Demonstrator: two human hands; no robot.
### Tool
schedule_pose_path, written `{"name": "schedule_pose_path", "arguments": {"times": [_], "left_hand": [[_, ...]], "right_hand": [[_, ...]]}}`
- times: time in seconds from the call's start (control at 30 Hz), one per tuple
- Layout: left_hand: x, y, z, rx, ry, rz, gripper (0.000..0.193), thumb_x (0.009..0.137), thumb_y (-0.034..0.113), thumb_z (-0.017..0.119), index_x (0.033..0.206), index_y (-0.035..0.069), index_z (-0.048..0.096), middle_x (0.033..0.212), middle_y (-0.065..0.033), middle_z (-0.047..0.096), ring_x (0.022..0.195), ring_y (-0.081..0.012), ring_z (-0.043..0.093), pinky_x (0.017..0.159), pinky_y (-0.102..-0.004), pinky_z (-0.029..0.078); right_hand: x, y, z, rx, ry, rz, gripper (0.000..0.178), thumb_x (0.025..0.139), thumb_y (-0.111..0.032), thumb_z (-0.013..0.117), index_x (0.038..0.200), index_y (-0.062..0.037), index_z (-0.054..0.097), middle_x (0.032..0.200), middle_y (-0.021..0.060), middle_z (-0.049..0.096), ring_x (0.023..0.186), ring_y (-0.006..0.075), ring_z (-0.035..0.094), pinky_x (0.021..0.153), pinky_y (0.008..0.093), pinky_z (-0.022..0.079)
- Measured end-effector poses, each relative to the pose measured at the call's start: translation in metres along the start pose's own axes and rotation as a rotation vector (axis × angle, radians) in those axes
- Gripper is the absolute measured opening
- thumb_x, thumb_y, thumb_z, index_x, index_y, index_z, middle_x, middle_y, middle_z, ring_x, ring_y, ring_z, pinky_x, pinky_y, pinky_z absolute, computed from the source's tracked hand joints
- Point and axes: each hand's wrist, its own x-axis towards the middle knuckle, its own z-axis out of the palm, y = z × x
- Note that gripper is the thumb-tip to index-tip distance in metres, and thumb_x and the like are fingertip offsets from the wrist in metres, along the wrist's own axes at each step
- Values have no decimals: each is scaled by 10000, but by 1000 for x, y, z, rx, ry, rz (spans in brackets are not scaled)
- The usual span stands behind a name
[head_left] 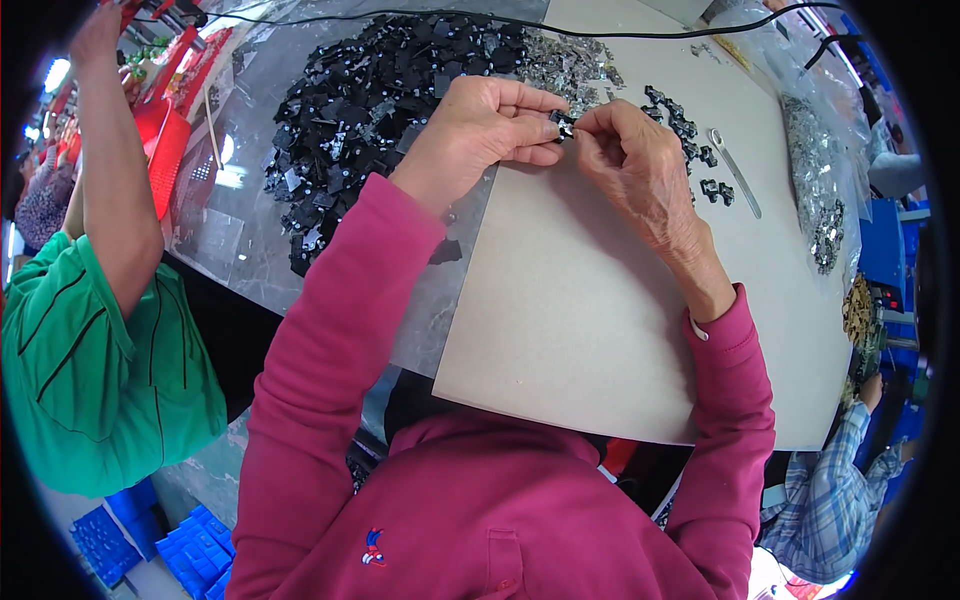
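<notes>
Near the far middle of the board, my left hand (480, 135) pinches a small black part with shiny metal bits (563, 123) between thumb and fingers. My right hand (640, 165) meets it from the other side, its thumb and forefinger closed on the same part. The fingers hide much of it. Just beyond lies a heap of small silvery metal pieces (570, 62). To the left spreads a big pile of flat black pieces (370, 90). Several black parts (680, 125) lie in a line right of my right hand, beside a slim metal tool (737, 175).
The pale board (570, 310) covers the table's right side. A clear plastic bag of small pieces (812, 170) lies along its right edge. A black cable (600, 34) crosses the far side. A co-worker in green (100, 370) sits left, near a red basket (165, 150); another wears plaid (825, 500).
</notes>
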Motion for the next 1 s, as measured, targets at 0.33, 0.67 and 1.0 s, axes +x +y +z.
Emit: {"name": "schedule_pose_path", "arguments": {"times": [0.33, 0.67, 1.0], "left_hand": [[1, 0, 0, -5, -46, -25, 294, 840, 41, 618, 1110, -65, 567, 889, -113, 647, 753, -160, 660, 724, -276, 564], [1, 3, -2, -146, -64, -104, 338, 826, 24, 626, 1144, -56, 546, 952, -112, 630, 819, -179, 658, 782, -285, 554], [0, 3, -1, -204, -77, -137, 347, 819, 8, 624, 1149, -58, 541, 973, -119, 619, 867, -208, 652, 830, -283, 540]], "right_hand": [[-1, 3, 3, 2, -4, -16, 94, 761, -3, 645, 820, 12, 573, 700, 93, 607, 593, 167, 604, 547, 270, 492], [-3, 2, 2, 300, -65, 323, 82, 835, -58, 603, 863, 19, 593, 679, -18, 568, 581, 30, 492, 517, 188, 418], [-4, 2, 2, 243, -22, 252, 90, 804, -40, 611, 837, 38, 582, 703, 92, 621, 621, 143, 603, 578, 254, 495]]}}
